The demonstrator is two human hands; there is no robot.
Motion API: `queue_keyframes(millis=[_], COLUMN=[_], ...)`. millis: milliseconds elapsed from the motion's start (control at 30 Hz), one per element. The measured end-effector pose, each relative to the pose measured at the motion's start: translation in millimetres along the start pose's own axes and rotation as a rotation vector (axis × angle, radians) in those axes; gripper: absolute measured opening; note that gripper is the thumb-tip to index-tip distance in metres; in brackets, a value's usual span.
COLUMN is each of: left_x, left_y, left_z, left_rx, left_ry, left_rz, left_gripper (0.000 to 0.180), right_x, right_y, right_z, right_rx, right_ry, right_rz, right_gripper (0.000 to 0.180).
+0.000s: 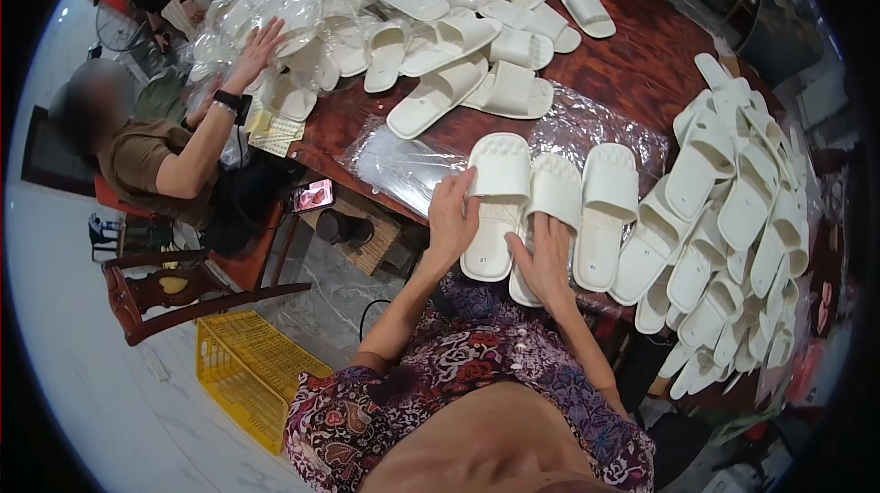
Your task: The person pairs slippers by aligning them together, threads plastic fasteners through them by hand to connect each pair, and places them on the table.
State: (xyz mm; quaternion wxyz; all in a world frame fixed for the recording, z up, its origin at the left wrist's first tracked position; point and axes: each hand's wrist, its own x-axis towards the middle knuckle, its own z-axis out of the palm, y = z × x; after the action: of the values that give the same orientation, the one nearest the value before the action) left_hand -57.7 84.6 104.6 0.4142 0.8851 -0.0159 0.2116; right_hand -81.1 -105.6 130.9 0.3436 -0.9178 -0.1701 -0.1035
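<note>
Three white slippers lie side by side at the near edge of a dark wooden table [642, 62]. My left hand [451, 213] grips the left slipper [495, 204] along its left side, fingers curled over its edge. My right hand [545, 259] rests flat on the heel of the middle slipper [548, 209]. The third slipper [605, 209] lies untouched to the right. A clear plastic bag [403, 163] lies flat on the table just left of my left hand.
A long overlapping row of white slippers [733, 209] runs down the table's right side. More slippers [458, 44] and clear bags are heaped at the far left, where a seated person's hand [257, 49] reaches in. A yellow crate [243, 374] and a wooden chair [174, 287] stand on the floor.
</note>
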Motion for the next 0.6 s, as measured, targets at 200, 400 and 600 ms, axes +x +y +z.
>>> queue_keyframes(millis=[200,400,600], left_x=[-1,-1,6], left_y=[8,9,0], left_z=[-2,-3,3], left_rx=[-0.028,-0.031,0.030], left_ry=[0.017,0.027,-0.045], left_rz=[0.000,-0.014,-0.016], left_gripper=[0.051,0.049,0.045], right_x=[-10,-10,-10], right_y=[-8,-6,7], right_z=[-8,-1,5], right_rx=[-0.020,-0.071,-0.105], right_ry=[-0.047,0.007,-0.035], right_rz=[0.067,0.023,0.046], right_gripper=[0.066,0.063,0.062])
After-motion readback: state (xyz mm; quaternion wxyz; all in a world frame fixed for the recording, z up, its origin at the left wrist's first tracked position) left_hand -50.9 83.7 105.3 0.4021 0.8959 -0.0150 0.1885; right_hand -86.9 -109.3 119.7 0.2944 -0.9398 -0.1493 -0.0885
